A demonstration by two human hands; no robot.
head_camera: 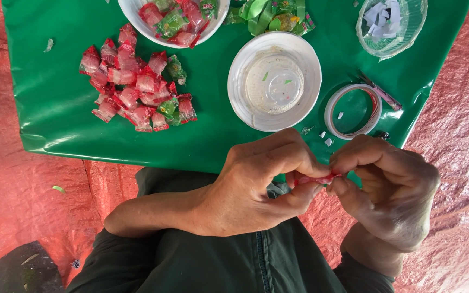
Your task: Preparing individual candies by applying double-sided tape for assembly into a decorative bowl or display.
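Note:
My left hand (256, 187) and my right hand (389, 192) meet at the lower middle, both pinching one small red wrapped candy (316, 178) between the fingertips. The candy is stretched sideways between the two hands and mostly hidden by fingers. Just beyond them lies the near edge of a green sheet (55, 103). An empty white bowl (240, 70) stands right above my hands.
A pile of red and green wrapped candies (137, 89) lies on the green sheet at the left. A white bowl of candies (137, 16) sits at the top. A tape roll (329, 111), a clear cup of paper bits (408, 38) and green ribbon (261, 13) lie to the right.

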